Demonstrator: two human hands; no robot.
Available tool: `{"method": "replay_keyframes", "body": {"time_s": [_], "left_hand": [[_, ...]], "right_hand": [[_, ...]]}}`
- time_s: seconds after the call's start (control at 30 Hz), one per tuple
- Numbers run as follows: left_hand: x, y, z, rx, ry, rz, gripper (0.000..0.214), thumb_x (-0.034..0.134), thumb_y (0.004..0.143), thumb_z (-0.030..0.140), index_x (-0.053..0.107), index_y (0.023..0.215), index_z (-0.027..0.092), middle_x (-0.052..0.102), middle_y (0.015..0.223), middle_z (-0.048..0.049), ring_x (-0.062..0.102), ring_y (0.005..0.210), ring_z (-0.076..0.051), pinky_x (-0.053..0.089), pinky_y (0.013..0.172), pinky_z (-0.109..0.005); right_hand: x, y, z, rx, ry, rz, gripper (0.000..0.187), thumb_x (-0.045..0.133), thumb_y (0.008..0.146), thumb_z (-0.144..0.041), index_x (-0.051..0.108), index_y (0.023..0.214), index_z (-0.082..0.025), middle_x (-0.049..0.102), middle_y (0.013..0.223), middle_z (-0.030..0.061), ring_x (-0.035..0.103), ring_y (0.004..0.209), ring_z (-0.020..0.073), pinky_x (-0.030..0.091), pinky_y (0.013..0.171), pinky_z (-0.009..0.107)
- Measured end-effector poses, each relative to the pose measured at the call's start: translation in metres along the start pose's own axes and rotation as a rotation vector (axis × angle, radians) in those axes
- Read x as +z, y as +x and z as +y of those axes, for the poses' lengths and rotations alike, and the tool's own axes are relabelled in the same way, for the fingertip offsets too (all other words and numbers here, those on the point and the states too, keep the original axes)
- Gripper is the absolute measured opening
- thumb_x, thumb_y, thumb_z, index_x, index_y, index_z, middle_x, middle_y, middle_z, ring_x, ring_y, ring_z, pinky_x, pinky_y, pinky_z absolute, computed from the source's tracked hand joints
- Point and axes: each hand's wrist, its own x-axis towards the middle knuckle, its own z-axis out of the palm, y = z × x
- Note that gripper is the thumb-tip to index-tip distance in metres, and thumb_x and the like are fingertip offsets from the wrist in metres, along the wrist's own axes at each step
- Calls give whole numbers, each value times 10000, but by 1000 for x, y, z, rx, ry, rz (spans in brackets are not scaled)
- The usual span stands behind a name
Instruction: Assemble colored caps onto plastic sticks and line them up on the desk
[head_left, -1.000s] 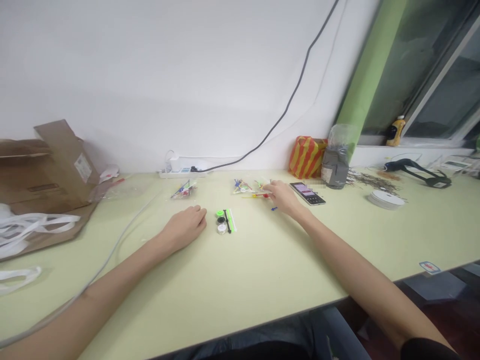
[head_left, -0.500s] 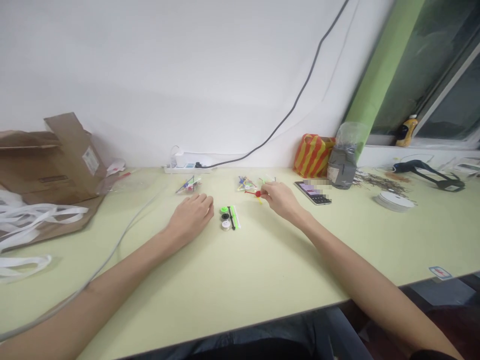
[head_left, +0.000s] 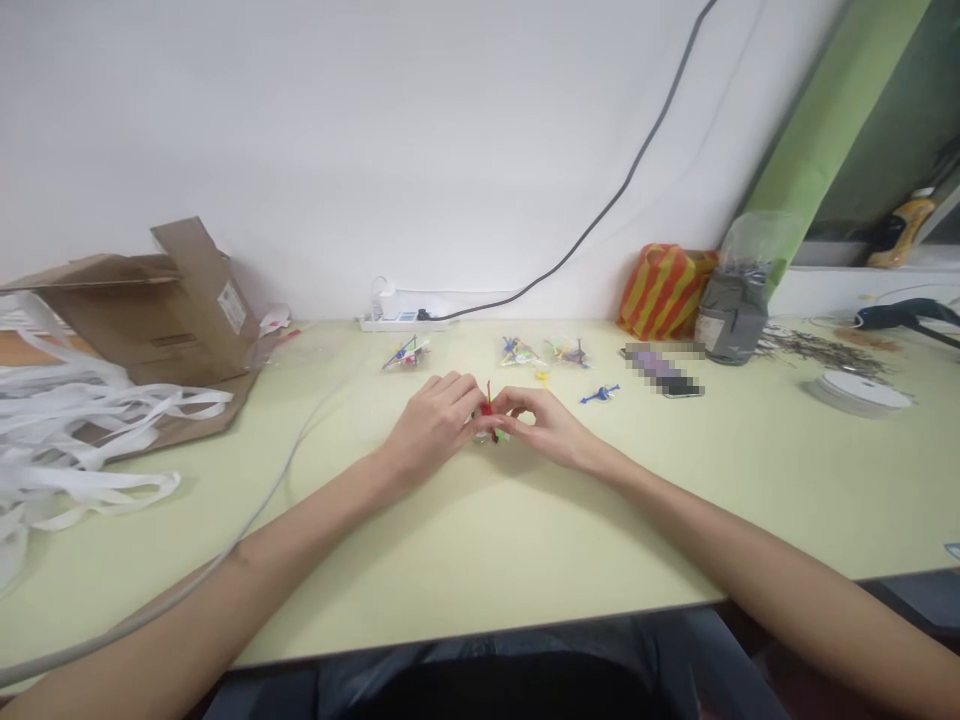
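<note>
Red piece (head_left: 487,408): pinched between both hands over the middle of the desk (head_left: 480,560); a thin yellowish stick stands up from it, and whether the two are joined is too small to tell. Handling it looks under way, not finished.
Left hand (head_left: 439,415): grip closed, thumb and finger on the left side of the red piece.
Right hand (head_left: 551,425): grip closed as well, thumb and forefinger making a loop whose tips meet at the right side of the red piece.
Green and dark parts (head_left: 500,436): on the near side of the red piece, mostly covered by the hands, so I cannot tell how far they are arranged.
Yellow piece (head_left: 542,377): loose, beyond the red piece and to its right; apparently not dealt with yet.
Blue piece (head_left: 600,394): also loose, farther right of the red piece, with no fingers on it; it too looks left over.
Clear packs: one (head_left: 406,352) beyond and left of the red piece, two (head_left: 517,350) (head_left: 568,352) beyond and right, all with coloured bits in them; none is being handled.
Phone (head_left: 660,370): well to the right of the red piece, outside the work.
</note>
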Motion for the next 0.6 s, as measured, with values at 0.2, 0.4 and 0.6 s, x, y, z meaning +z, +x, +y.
{"method": "replay_keyframes", "body": {"time_s": [0.2,0.4,0.6], "left_hand": [[-4,-1,-1,-34,-54,21,378,449,992,533,546,873,187,610,858,-46,541,789,-189,393,739,-327],[0,-3,1,-39,-94,-28,402,453,976,574,547,898,191,611,879,-43,553,781,-186,400,729,-324],[0,-2,4,-34,-139,-89,282,401,1027,438,523,959,193,609,934,-51,550,788,-189,415,736,-329]], "right_hand": [[4,-2,-3,-53,167,-14,195,532,982,-381,575,953,-193,670,922,49,640,815,156,502,788,305],[2,-1,0,-47,224,-36,204,627,929,-392,533,956,-213,659,863,23,645,777,157,503,758,313],[-4,1,1,-49,272,-45,265,655,915,-436,518,922,-210,641,891,30,619,784,153,486,752,308]]}}
